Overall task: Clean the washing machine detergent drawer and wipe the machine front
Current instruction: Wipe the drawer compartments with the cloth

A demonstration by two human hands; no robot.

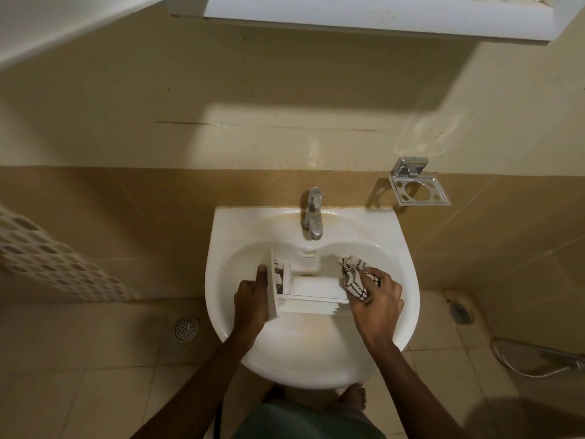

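Note:
The white detergent drawer point(308, 288) lies sideways inside the white wash basin point(402, 280), its front panel at the left end. My left hand point(251, 301) grips that front panel, thumb up along its edge. My right hand point(375, 301) clutches a white cloth with black lines point(353, 274) and presses it against the drawer's right end. The drawer's compartments face up and look pale and open.
A chrome tap point(312, 213) stands at the back of the basin, no water running. A chrome soap holder point(418, 186) is fixed to the wall at right. A perforated basket point(47, 258) is at left. Floor drains point(186, 327) and a hose point(538, 359) lie on the tiled floor.

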